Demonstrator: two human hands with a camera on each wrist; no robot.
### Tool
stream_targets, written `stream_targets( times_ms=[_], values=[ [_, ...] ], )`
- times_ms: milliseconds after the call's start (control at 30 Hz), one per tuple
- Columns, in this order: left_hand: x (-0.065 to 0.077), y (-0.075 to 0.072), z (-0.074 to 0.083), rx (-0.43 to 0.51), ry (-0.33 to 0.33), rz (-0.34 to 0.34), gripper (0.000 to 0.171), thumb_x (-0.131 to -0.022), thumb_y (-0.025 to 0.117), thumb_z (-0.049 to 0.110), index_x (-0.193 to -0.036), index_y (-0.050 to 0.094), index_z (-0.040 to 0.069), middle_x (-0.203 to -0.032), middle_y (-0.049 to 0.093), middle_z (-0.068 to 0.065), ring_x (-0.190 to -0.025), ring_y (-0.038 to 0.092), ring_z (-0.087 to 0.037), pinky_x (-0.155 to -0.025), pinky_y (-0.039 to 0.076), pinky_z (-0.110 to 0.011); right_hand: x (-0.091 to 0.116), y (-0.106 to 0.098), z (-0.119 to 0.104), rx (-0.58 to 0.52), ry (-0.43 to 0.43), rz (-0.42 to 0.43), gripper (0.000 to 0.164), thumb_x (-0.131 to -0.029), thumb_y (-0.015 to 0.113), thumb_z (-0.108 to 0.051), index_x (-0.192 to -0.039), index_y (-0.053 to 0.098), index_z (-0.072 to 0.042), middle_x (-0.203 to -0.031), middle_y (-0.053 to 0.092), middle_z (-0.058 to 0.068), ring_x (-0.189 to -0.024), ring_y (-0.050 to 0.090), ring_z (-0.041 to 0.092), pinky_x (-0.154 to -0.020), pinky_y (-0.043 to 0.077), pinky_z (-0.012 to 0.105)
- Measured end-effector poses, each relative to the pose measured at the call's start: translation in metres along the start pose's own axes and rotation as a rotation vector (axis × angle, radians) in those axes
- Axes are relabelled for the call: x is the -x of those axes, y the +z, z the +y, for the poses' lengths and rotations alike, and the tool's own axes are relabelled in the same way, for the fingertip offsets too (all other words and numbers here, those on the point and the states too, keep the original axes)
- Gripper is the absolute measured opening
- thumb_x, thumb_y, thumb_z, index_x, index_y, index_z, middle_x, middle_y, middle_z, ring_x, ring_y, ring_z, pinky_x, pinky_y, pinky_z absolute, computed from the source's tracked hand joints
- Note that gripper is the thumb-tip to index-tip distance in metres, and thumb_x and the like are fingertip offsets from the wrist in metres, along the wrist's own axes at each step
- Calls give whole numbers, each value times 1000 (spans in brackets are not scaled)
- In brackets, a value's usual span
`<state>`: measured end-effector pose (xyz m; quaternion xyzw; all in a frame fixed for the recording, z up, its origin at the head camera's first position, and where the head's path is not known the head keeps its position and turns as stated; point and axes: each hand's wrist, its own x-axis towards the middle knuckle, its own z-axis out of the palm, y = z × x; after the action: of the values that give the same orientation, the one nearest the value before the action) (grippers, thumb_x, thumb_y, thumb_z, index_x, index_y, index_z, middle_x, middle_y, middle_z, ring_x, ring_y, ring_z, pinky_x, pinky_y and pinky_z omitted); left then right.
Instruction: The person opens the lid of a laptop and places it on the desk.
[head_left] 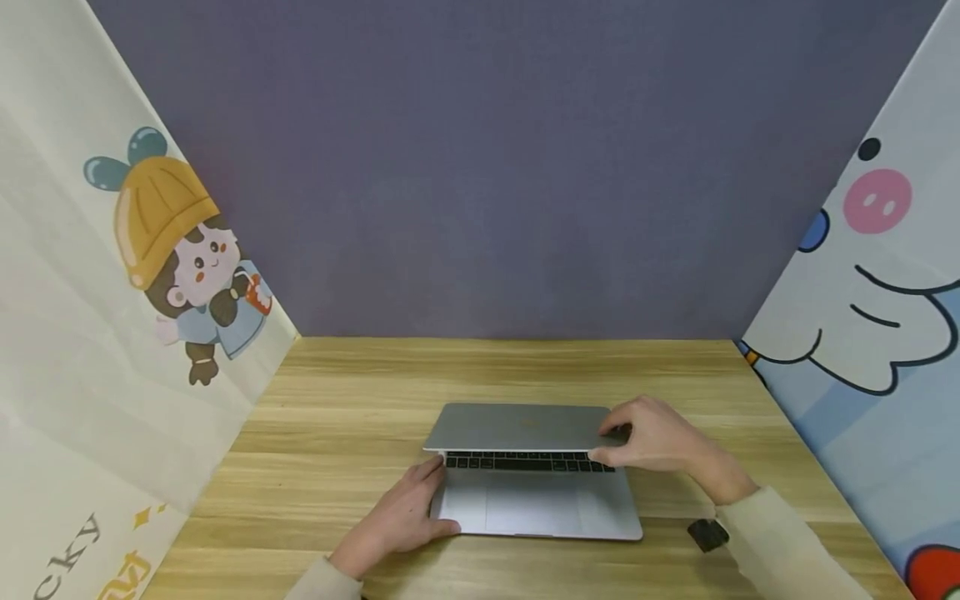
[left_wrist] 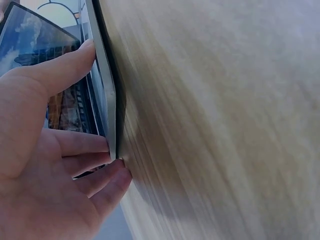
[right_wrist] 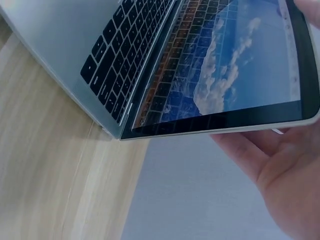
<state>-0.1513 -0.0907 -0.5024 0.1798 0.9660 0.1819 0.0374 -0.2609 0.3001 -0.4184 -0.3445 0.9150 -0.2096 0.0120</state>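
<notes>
A silver laptop (head_left: 536, 504) rests on the wooden table, its lid (head_left: 517, 427) partly raised above the black keyboard (head_left: 525, 462). My right hand (head_left: 656, 437) pinches the lid near its right front corner, with the thumb below and fingers on top. In the right wrist view the screen (right_wrist: 235, 60) is lit with a picture of sky and clouds, and the right hand (right_wrist: 292, 175) is behind the lid. At the base's left side, my left hand (head_left: 401, 508) holds the edge. The left wrist view shows the left hand (left_wrist: 45, 150) with thumb and fingertips touching that edge.
Bare wood tabletop (head_left: 345, 400) surrounds the laptop. A dark grey panel (head_left: 480, 167) stands behind, with cartoon-printed panels at left (head_left: 60, 292) and right (head_left: 922, 350). Beside the right sleeve (head_left: 780, 542) is a small dark block (head_left: 707, 534).
</notes>
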Motion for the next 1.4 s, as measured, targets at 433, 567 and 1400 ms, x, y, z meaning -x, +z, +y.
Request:
stream_targets(
  times_ms=[433, 567, 1400],
  values=[
    [0, -3, 0, 8, -17, -26, 93, -80, 79, 54, -142, 49, -9, -154, 41, -27, -135, 45, -47, -111, 40, -58, 1, -3, -11, 14, -110, 271, 17, -77, 84, -41, -75, 73, -27, -76, 59, -22, -63, 46, -4, -53, 41, 20],
    [0, -3, 1, 5, -13, -29, 94, -80, 80, 54, -142, 49, -10, -153, 42, -27, -135, 46, -46, -111, 40, -57, -1, 0, -11, 61, -194, 435, 23, -76, 84, -38, -70, 68, -22, -73, 60, -16, -60, 49, -1, -51, 42, 19],
    [-2, -1, 0, 13, -21, -26, 95, -80, 79, 55, -144, 48, -8, -154, 42, -26, -137, 45, -43, -112, 40, -54, -21, 8, -35, 290, -172, 864, 39, -78, 72, -42, -68, 63, -5, -68, 58, 5, -64, 49, 27, -55, 41, 39]
  ],
)
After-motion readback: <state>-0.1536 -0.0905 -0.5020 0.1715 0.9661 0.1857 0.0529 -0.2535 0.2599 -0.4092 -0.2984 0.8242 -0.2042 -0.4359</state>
